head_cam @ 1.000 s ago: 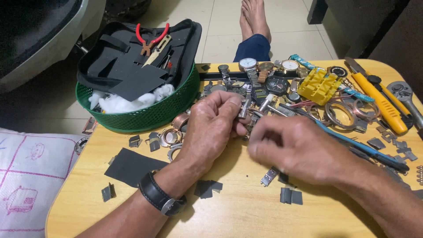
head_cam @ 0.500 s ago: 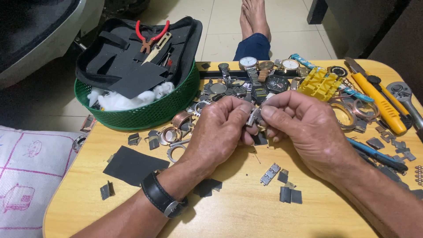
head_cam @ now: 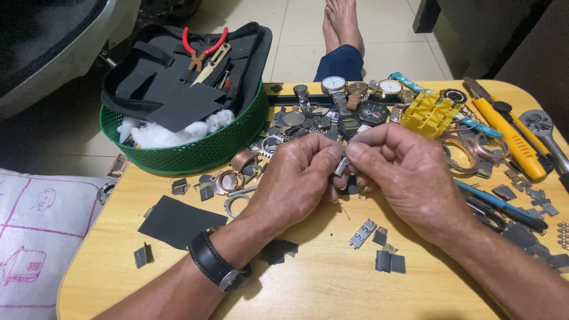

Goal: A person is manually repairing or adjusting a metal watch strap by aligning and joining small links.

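- Head view: you hold a small metal watch-band link (head_cam: pixel 341 166) at the middle of the frame, raised a little off the tabletop (head_cam: pixel 320 290).
- Your left hand (head_cam: pixel 296 181) has its grip clamped on the link from 9 o'clock, thumb and forefinger pinched together at the piece; a black wristwatch (head_cam: pixel 218 268) sits on that wrist.
- Your right hand (head_cam: pixel 409 175) meets it from 3 o'clock, its grip also closed on the same link, fingertips touching those of the left.
- Just below the hands, toward 6 o'clock, lie a short strip of joined links (head_cam: pixel 363 233) and a few loose dark link pieces (head_cam: pixel 389 262).
- At 12 o'clock from the link sits a pile of watches and watch cases (head_cam: pixel 347 104), with a yellow plastic holder (head_cam: pixel 428 114) at 1 o'clock.
- Toward 3 o'clock, near the edge of the tabletop, you have a yellow-handled knife (head_cam: pixel 512 139) and a ratchet wrench (head_cam: pixel 542 127).
- At 10 o'clock stands a green mesh basket (head_cam: pixel 178 155) holding a black tool pouch (head_cam: pixel 178 83), red-handled pliers (head_cam: pixel 203 50) and white cotton wadding (head_cam: pixel 157 133).
- At 8 o'clock a flat black sheet (head_cam: pixel 175 221) lies on the tabletop.
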